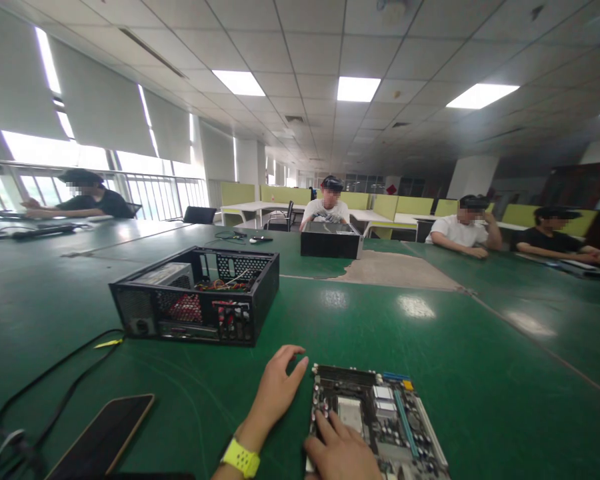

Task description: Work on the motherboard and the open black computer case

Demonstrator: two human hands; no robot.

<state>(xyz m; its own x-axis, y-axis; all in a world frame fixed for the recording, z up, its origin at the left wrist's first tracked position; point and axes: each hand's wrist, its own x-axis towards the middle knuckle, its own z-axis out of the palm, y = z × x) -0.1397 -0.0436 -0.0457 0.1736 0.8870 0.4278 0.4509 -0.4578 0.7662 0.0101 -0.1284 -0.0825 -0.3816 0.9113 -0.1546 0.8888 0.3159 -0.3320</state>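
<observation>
Beneath the spread right hand [344, 452] lies the motherboard [380, 420]; beside it, the left hand [279, 381] curves unclenched.

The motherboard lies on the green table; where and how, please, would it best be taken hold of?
Probably by its left and right edges: the motherboard lies flat, its top crowded with raised parts best left unpressed. The left hand could come from the left, the right hand from the right.
</observation>
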